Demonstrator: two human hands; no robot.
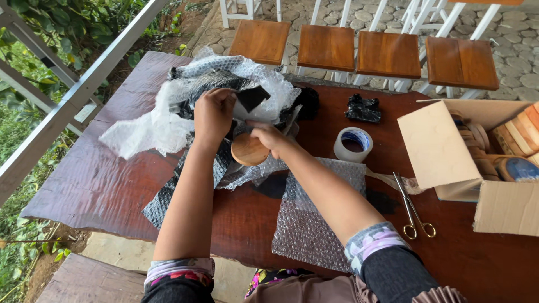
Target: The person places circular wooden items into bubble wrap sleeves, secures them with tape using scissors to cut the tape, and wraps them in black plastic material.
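My right hand (268, 136) grips a round wooden disc (249, 151) at its upper edge, over the dark red table (101, 179). My left hand (213, 112) reaches into a heap of white and black bubble wrap (185, 95) just behind the disc, fingers closed on a piece of the wrap. A flat sheet of clear bubble wrap (314, 219) lies under my right forearm.
A roll of clear tape (352, 144) stands right of my hands, with scissors (412, 207) nearer me. An open cardboard box (477, 163) of wooden items sits at the right. A black crumpled piece (362, 108) lies behind the tape. Wooden stools (387, 53) line the far side; a railing (67, 101) runs at the left.
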